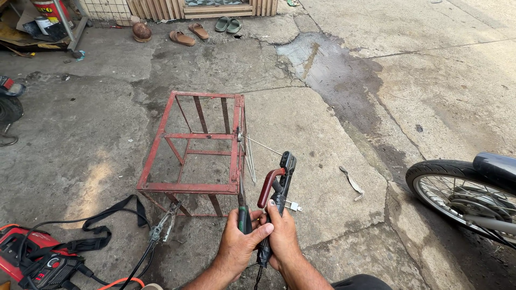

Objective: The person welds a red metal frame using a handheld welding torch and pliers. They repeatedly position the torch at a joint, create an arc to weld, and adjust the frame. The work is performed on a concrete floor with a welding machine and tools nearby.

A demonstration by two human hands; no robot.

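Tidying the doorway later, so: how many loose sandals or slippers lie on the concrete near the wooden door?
4: two brown sandals side by side left of the doorway, and two green slippers paired just right of them by the wooden door. More may lie outside the frame.

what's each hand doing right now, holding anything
Left hand: closed around a green-handled tool.
Right hand: closed on the electrode holder, which grips a welding rod.

Single head-worn view, angled steeply down over the concrete yard (pixel 301 134), close above the hands.
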